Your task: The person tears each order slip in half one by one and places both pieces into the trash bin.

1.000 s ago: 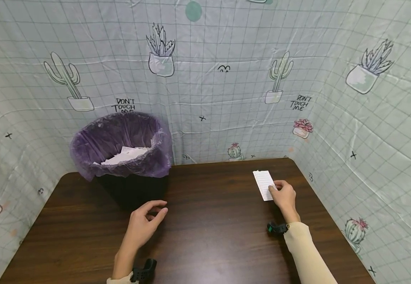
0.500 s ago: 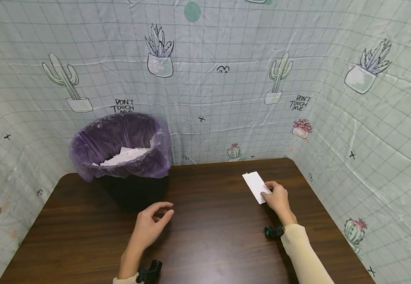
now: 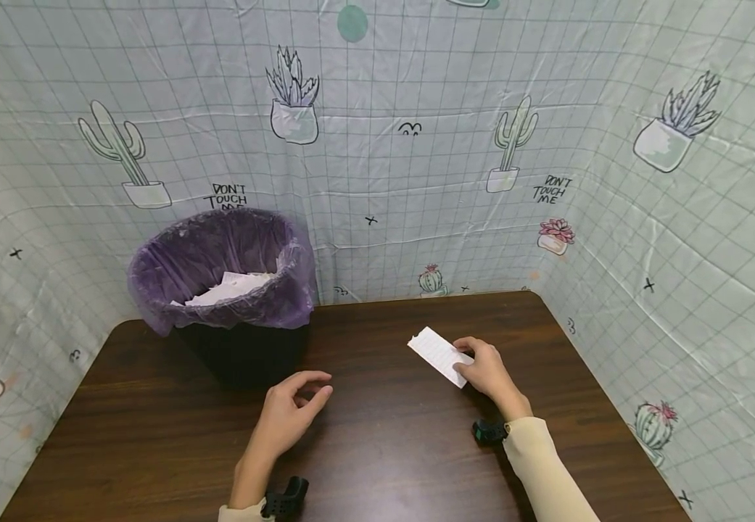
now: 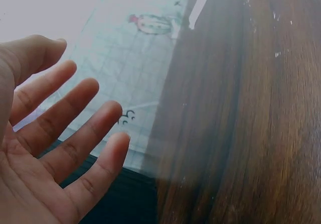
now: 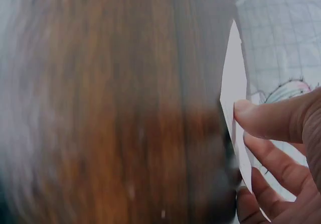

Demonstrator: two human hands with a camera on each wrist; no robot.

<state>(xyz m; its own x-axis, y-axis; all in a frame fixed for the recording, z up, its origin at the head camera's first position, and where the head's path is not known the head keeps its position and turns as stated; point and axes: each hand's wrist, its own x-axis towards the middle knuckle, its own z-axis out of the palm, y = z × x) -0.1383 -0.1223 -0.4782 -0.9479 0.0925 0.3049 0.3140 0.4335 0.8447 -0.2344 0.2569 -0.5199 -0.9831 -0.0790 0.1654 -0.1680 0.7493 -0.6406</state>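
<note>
Between thumb and fingers, my right hand pinches a small white lined slip of paper above the right part of the table. One short end of the slip looks torn. In the right wrist view the paper appears nearly edge-on, with the thumb on one face and fingers behind it. My left hand hovers over the table in front of the bin, its fingers loosely bent and holding nothing. The left wrist view shows that hand with spread fingers.
A black bin with a purple liner stands at the back left, white papers inside it. The dark wooden table is enclosed by a cactus-print sheet at the back and sides.
My right hand has carried the paper slip leftward, and the slip has turned so its far end points more to the left. My left hand has drifted slightly right.
</note>
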